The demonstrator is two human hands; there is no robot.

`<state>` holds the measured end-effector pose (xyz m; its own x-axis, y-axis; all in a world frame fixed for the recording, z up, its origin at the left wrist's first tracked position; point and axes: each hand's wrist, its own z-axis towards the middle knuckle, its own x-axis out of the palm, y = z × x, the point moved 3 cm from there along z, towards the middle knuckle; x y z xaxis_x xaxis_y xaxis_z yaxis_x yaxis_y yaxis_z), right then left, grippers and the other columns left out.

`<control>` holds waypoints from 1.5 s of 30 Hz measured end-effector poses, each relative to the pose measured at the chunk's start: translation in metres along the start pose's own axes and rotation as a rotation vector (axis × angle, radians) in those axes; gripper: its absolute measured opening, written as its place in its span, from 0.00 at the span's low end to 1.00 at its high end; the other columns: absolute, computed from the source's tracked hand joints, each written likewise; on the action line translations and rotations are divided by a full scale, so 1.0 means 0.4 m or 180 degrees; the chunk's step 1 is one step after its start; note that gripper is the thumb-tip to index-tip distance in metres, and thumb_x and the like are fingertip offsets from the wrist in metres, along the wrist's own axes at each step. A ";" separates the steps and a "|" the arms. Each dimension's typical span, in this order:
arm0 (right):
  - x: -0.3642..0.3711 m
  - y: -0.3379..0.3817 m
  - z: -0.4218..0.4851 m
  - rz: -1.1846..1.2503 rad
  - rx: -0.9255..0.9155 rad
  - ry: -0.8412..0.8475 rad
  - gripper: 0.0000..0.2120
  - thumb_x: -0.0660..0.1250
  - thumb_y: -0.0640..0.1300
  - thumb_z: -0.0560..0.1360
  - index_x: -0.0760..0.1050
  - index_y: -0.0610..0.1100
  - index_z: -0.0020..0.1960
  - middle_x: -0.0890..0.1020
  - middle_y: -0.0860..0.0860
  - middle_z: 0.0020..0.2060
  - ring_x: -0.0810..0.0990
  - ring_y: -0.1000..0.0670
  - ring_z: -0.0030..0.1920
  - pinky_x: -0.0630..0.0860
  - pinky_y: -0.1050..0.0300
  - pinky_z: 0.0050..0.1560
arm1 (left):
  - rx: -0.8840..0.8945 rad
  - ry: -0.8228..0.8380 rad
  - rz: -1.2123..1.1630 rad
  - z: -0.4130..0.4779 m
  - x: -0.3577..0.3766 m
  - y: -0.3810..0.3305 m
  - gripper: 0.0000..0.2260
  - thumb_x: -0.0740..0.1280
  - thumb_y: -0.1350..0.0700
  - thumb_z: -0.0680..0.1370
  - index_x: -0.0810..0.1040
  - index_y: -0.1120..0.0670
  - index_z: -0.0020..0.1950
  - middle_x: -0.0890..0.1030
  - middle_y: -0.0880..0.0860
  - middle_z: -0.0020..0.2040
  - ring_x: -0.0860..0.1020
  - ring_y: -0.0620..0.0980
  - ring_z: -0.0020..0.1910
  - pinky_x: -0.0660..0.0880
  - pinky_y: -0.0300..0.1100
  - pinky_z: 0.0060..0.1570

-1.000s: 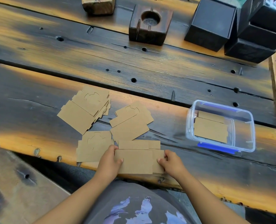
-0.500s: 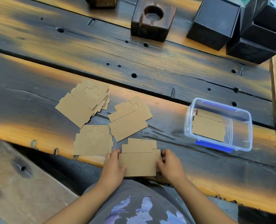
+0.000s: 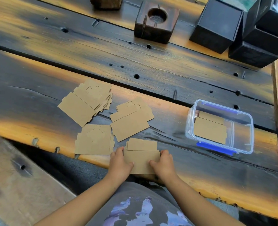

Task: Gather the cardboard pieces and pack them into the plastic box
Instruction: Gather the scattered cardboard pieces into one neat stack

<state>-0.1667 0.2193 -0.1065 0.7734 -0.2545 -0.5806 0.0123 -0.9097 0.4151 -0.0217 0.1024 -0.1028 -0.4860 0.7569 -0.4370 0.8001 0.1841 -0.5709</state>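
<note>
Both forearms reach forward, left hand [image 3: 120, 165] and right hand [image 3: 163, 164] curled inward facing each other, thumbs on top

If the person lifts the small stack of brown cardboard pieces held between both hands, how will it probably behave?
The stack of flat brown cardboard pieces looks thin and light, so it should lift easily. The left hand and right hand press only its sides; loose sheets may slide apart or fan out, as the upper piece already sits offset. Each sheet probably bends somewhat.
</note>
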 end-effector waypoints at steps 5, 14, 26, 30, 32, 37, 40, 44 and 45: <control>-0.011 -0.014 0.015 -0.0221 0.0069 -0.0006 0.26 0.74 0.48 0.69 0.68 0.41 0.61 0.73 0.43 0.60 0.75 0.42 0.60 0.74 0.47 0.61 | -0.0744 0.0230 -0.0778 0.010 -0.011 0.008 0.28 0.72 0.59 0.74 0.64 0.55 0.71 0.75 0.52 0.52 0.77 0.53 0.50 0.79 0.50 0.45; -0.051 0.022 0.015 -0.0353 -0.0186 0.0213 0.18 0.73 0.52 0.69 0.74 0.43 0.52 0.80 0.46 0.50 0.79 0.49 0.44 0.76 0.57 0.39 | -0.0395 0.0492 -0.0459 0.041 -0.090 -0.015 0.08 0.72 0.59 0.73 0.74 0.57 0.46 0.75 0.52 0.39 0.77 0.49 0.38 0.80 0.42 0.32; -0.092 0.280 0.130 -0.0931 -0.1247 -0.0286 0.19 0.71 0.55 0.71 0.71 0.42 0.52 0.79 0.46 0.47 0.77 0.44 0.48 0.68 0.53 0.41 | -0.0032 -0.0252 -0.0341 0.156 -0.181 -0.071 0.11 0.71 0.53 0.73 0.70 0.54 0.40 0.74 0.51 0.33 0.73 0.53 0.35 0.71 0.46 0.39; -0.081 0.332 0.182 -0.1020 -0.1281 -0.0229 0.18 0.71 0.55 0.70 0.68 0.44 0.49 0.79 0.45 0.48 0.77 0.43 0.49 0.71 0.52 0.42 | -0.0108 -0.0569 -0.0151 0.189 -0.193 -0.096 0.08 0.70 0.55 0.74 0.72 0.55 0.41 0.74 0.49 0.34 0.73 0.51 0.37 0.66 0.42 0.34; -0.075 0.349 0.204 -0.0999 -0.1274 -0.0209 0.20 0.72 0.54 0.69 0.70 0.43 0.52 0.79 0.44 0.49 0.78 0.42 0.49 0.72 0.52 0.43 | -0.0124 -0.0636 0.0036 0.199 -0.195 -0.100 0.07 0.70 0.55 0.74 0.73 0.56 0.42 0.75 0.48 0.35 0.74 0.51 0.38 0.66 0.41 0.33; -0.056 0.370 0.241 -0.0977 -0.1130 -0.0081 0.24 0.72 0.52 0.70 0.68 0.43 0.59 0.78 0.44 0.55 0.78 0.42 0.53 0.73 0.51 0.48 | -0.0312 -0.0753 -0.0003 0.223 -0.196 -0.087 0.09 0.71 0.56 0.74 0.73 0.56 0.49 0.75 0.48 0.38 0.75 0.52 0.42 0.68 0.43 0.38; -0.046 0.374 0.243 -0.1068 -0.1125 -0.0058 0.24 0.72 0.52 0.70 0.67 0.43 0.59 0.75 0.44 0.56 0.76 0.41 0.55 0.74 0.49 0.51 | -0.0319 -0.0755 0.0019 0.229 -0.194 -0.087 0.14 0.72 0.54 0.74 0.71 0.56 0.53 0.76 0.51 0.43 0.76 0.53 0.44 0.68 0.44 0.39; -0.043 0.372 0.247 -0.1072 -0.1070 -0.0057 0.24 0.73 0.54 0.70 0.68 0.43 0.57 0.71 0.45 0.56 0.75 0.41 0.55 0.76 0.46 0.53 | -0.0369 -0.0621 -0.0065 0.233 -0.182 -0.094 0.14 0.72 0.52 0.73 0.71 0.55 0.52 0.76 0.49 0.40 0.76 0.51 0.42 0.68 0.42 0.35; -0.041 0.369 0.247 -0.1032 -0.1031 -0.0020 0.25 0.73 0.54 0.69 0.68 0.43 0.58 0.72 0.45 0.56 0.75 0.42 0.55 0.76 0.47 0.54 | -0.0400 -0.0575 -0.0158 0.232 -0.180 -0.095 0.14 0.72 0.52 0.73 0.70 0.55 0.51 0.75 0.49 0.38 0.76 0.51 0.40 0.68 0.42 0.34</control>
<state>-0.2403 0.0568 -0.1049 0.6931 0.0236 -0.7204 0.4513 -0.7935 0.4082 -0.0499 -0.0175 -0.1142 -0.5718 0.6224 -0.5344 0.8057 0.3035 -0.5086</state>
